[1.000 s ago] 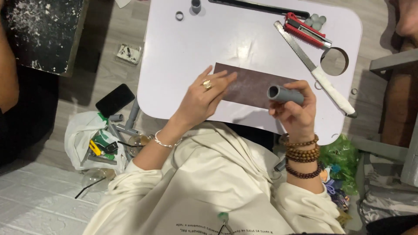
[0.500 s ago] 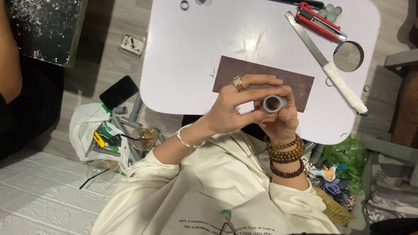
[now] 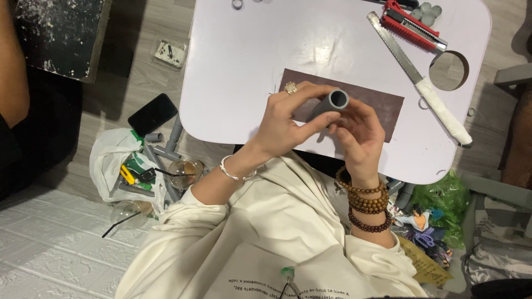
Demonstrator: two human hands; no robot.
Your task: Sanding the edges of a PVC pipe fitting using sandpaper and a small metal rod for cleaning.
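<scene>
A short grey pipe piece (image 3: 331,103) is held up with its open end facing the camera, above a dark brown sandpaper sheet (image 3: 381,108) lying on the white folding table (image 3: 260,55). My left hand (image 3: 288,119), with a gold ring, wraps its fingers around the pipe from the left. My right hand (image 3: 360,133), wrist stacked with brown bead bracelets, touches the pipe from below and the right. Both hands hover over the near edge of the table.
A serrated saw with a white handle (image 3: 426,83) and a red cutter (image 3: 413,23) lie at the table's right, next to a round cup hole (image 3: 449,71). On the floor to the left are a black phone (image 3: 152,114), a white bag of tools (image 3: 130,166) and a glass (image 3: 185,173). Another person's arm (image 3: 14,66) is at far left.
My left hand left the sandpaper and joined my right hand on the pipe. The pipe came up off the sheet and turned its open end toward the camera.
</scene>
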